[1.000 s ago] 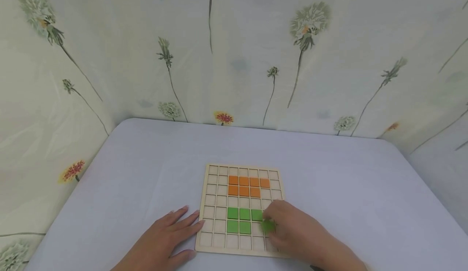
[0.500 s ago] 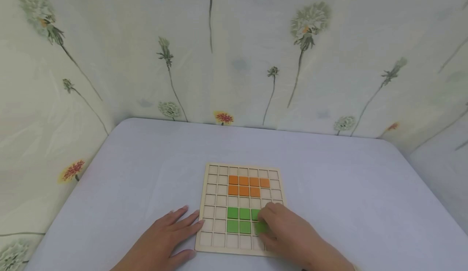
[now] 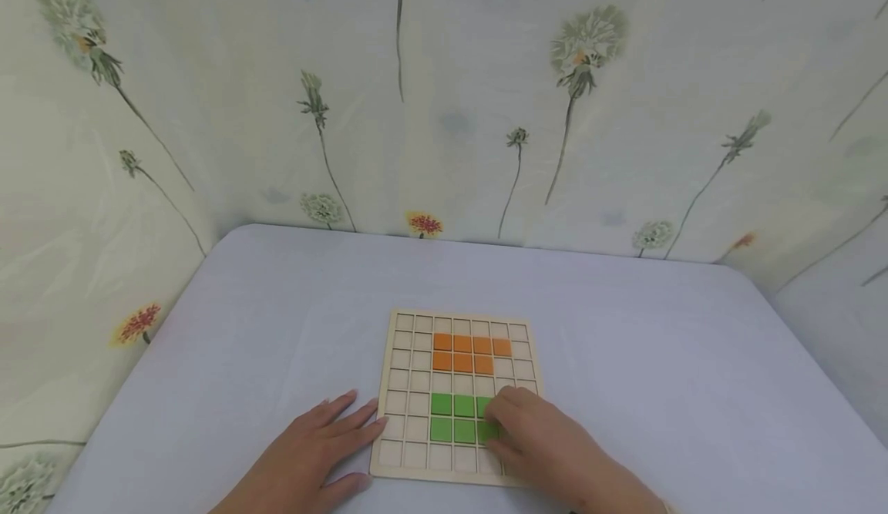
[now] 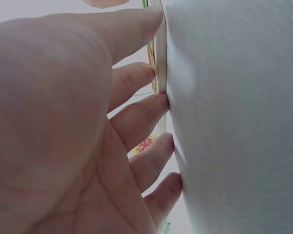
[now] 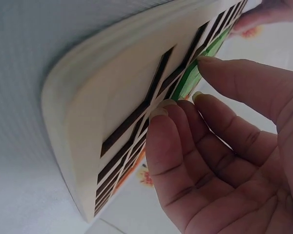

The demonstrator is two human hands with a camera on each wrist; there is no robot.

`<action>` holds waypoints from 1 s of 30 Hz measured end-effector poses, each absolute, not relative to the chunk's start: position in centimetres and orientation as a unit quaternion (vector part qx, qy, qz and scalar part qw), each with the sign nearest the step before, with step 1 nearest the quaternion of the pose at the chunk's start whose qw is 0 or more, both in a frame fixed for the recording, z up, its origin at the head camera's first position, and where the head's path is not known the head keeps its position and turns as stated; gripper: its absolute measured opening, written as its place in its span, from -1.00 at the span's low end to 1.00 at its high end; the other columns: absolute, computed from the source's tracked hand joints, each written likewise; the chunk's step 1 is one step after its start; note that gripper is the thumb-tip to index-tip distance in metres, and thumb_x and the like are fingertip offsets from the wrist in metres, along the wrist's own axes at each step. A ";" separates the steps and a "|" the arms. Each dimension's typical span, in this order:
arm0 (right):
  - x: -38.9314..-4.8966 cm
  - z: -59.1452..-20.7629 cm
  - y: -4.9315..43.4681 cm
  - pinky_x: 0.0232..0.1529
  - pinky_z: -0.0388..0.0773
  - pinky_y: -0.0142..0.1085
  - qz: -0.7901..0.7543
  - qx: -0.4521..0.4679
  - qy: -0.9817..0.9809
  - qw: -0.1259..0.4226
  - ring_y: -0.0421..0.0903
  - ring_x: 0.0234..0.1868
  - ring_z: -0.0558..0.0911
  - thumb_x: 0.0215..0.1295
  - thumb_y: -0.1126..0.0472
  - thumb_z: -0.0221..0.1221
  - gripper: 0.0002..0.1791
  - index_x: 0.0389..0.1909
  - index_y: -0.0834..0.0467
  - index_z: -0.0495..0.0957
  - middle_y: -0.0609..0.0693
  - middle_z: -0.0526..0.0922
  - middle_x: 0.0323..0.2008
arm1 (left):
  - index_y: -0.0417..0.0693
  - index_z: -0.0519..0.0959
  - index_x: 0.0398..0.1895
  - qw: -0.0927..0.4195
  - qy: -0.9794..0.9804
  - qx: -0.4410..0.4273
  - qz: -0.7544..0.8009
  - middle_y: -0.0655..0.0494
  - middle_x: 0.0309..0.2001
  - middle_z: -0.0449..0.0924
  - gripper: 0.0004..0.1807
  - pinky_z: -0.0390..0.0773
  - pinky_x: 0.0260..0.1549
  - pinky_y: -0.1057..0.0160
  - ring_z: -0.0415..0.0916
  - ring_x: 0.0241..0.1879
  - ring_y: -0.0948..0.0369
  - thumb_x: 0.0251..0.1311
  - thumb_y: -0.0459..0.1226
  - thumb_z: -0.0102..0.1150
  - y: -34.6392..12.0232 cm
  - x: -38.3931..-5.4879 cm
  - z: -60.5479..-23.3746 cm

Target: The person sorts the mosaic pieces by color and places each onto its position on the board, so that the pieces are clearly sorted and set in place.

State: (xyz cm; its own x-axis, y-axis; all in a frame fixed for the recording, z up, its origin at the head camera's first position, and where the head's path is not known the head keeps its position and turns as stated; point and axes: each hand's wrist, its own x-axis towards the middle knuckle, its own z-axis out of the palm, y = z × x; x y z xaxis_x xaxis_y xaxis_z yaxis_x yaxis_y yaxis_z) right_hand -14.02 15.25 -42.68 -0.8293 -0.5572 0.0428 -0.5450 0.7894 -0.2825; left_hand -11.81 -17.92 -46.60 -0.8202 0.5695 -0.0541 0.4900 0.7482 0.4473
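Observation:
A square wooden grid board [image 3: 399, 380] lies on the table. Two rows of orange tiles [image 3: 462, 343] fill some of its far cells, and green tiles [image 3: 454, 417] sit in two nearer rows. My right hand [image 3: 544, 445] is over the board's right side, pinching a green tile [image 5: 188, 80] between thumb and index finger at the end of the nearest green row. That tile lies low in its cell, partly hidden by the fingers. My left hand [image 3: 312, 445] rests with spread fingers on the table, fingertips touching the board's left edge [image 4: 160, 63].
The table [image 3: 666, 360] has a plain pale cover. Behind it and at the sides hangs a cloth [image 3: 451, 113] printed with dandelions and other flowers. My right hand and forearm hide the board's near right corner in the head view.
My right hand has moved left with the green tile, from a raised, tilted position to low in the cell beside the other green tiles. The left hand has stayed still.

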 end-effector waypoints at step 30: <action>-13.4 -40.3 20.4 0.09 0.65 -0.06 -0.089 -0.166 0.981 -0.042 -0.09 0.10 0.64 0.32 -0.06 0.42 -0.62 0.06 -0.01 0.65 -0.11 0.65 0.06 | 0.05 0.46 0.51 0.043 0.961 0.222 0.159 0.16 0.47 0.44 -0.26 0.33 0.39 -0.16 0.31 0.49 0.02 0.34 0.13 0.31 -20.1 -12.4 -45.1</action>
State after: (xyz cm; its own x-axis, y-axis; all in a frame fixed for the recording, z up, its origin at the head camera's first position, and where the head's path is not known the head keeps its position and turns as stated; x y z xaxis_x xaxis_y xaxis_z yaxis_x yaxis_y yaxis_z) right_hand -13.44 20.38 -40.32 -0.9415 -0.3179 0.1124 -0.3329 0.9290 -0.1616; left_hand -12.36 -20.09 -45.11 -0.8980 0.4398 -0.0116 0.4127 0.8512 0.3241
